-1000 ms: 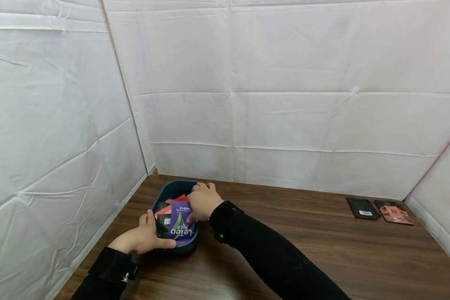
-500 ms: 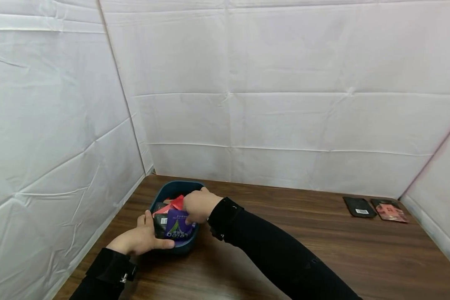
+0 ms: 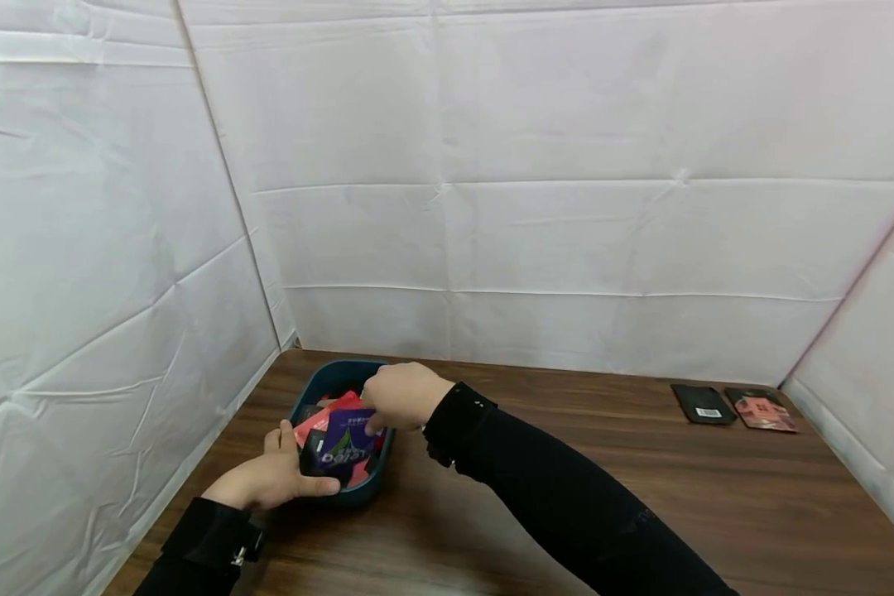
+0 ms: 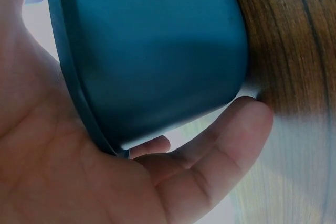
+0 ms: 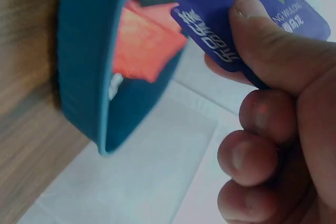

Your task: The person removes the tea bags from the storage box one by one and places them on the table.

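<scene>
Purple glossy packet [image 3: 347,441] pinched by right hand [image 3: 402,396] over rounded teal tub [image 3: 320,383].

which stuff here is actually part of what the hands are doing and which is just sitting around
In hand:
- right hand pinching the purple foil packet
- left hand holding the dark teal plastic tub
- red packets in the tub

Lying about:
- black flat pouch, far right on the wooden table
- pink flat pouch beside it

Tray far left, pouches far right
Packets lie in the tray [image 3: 309,389]; two pouches [image 3: 733,406] lie side by side on the table [image 3: 566,497].
</scene>
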Available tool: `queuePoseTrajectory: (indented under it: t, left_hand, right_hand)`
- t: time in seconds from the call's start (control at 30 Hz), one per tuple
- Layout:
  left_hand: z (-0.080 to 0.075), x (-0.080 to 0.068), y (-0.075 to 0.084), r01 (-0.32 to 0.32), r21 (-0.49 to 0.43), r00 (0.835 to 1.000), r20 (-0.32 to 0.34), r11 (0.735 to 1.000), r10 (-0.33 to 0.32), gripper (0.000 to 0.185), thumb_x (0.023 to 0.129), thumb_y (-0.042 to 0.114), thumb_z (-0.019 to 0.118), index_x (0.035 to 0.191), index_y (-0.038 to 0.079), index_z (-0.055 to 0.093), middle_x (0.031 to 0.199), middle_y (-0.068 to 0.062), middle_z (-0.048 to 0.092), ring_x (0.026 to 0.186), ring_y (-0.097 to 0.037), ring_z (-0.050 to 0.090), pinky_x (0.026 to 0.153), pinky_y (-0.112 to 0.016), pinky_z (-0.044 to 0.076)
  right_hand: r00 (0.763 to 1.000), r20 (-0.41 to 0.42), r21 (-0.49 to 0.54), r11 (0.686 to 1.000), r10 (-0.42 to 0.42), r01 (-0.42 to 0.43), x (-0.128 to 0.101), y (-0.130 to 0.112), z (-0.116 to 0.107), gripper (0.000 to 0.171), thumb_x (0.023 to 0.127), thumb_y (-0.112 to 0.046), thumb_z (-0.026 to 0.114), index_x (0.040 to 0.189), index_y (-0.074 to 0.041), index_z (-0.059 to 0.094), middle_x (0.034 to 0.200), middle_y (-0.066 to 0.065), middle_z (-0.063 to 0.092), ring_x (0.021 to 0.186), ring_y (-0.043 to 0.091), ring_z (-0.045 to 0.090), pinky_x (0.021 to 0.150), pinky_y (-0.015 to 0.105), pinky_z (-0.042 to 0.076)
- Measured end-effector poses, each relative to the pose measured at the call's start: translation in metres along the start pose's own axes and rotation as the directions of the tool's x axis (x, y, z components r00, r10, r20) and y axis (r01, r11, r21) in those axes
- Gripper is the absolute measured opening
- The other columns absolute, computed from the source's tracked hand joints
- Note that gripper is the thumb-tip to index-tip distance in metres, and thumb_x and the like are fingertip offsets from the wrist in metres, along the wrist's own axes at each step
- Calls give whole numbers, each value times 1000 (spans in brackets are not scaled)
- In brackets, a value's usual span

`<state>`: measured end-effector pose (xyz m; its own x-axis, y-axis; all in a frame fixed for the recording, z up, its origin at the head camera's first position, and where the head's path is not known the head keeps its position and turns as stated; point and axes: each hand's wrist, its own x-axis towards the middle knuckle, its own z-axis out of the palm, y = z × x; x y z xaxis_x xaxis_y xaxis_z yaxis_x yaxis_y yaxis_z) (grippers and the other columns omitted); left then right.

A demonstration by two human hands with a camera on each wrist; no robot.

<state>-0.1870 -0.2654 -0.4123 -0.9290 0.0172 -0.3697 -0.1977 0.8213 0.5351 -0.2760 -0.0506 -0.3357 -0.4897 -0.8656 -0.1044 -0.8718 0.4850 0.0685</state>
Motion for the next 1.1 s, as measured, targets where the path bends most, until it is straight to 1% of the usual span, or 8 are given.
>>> queuePoseTrajectory:
  t: [0.13,0.27,0.43,0.57,0.77,0.8,0.93,1.1]
  left_hand:
    - [-1,0,-1,7,17,1000,6,1000,-7,143,77,66,75,144,-21,-17,146,-46,-3,125,-63,30,101,-67,31]
    - [-2,1,1,-7,26,1000,3,1000,7,143,77,66,76,144,-21,-16,146,-47,-3,126,-62,30,101,-67,31]
    - [-2,5,5,-20,41,1000,4,999,20,144,76,67,76,144,-22,-15,145,-47,-1,125,-62,31,101,-66,31]
    - [0,7,8,-21,50,1000,19,999,20,144,76,67,75,144,-21,-16,147,-46,-2,125,-60,33,102,-65,32]
    - [-1,9,11,-30,53,999,18,998,29,144,76,66,76,143,-22,-15,145,-46,0,122,-60,34,101,-65,32]
    - [-2,9,11,-30,53,999,17,998,29,144,76,66,77,143,-22,-15,145,-46,0,122,-60,34,101,-65,32]
    - [-4,7,7,-30,57,999,13,998,30,143,76,66,76,143,-23,-15,145,-47,-1,123,-61,33,101,-66,32]
    - [-6,-1,-4,-23,52,1000,20,998,22,142,78,65,75,141,-24,-14,144,-49,-3,126,-63,25,100,-68,31]
  right_hand:
    - [996,-63,103,993,-56,62,-10,22,-8,22,99,-36,62,93,-20,75,86,-11,66,75,3,57,70,23,47]
    - [988,-145,207,975,-54,84,-22,51,-6,23,103,-27,58,85,-16,68,78,-5,63,70,7,53,70,26,44]
    - [972,-228,383,923,61,32,-42,90,8,22,105,-25,55,95,-15,71,77,-3,61,70,10,52,70,30,43]
    - [946,-238,533,844,222,-64,-68,123,21,25,105,-28,54,105,-14,74,76,-4,59,68,14,49,68,32,40]
    - [861,-238,709,687,449,-161,-118,181,53,28,105,-30,53,93,-9,67,61,1,45,54,18,40,59,34,36]
    - [849,-220,737,652,480,-178,-127,191,58,30,106,-30,52,89,-8,64,60,2,44,53,19,39,58,35,35]
    - [793,-143,760,579,592,-295,-163,226,86,41,107,-35,49,75,-9,50,60,2,41,52,20,34,59,37,33]
    - [744,9,747,490,668,-449,-202,253,120,46,108,-37,46,70,-10,49,57,2,41,50,18,34,56,37,33]
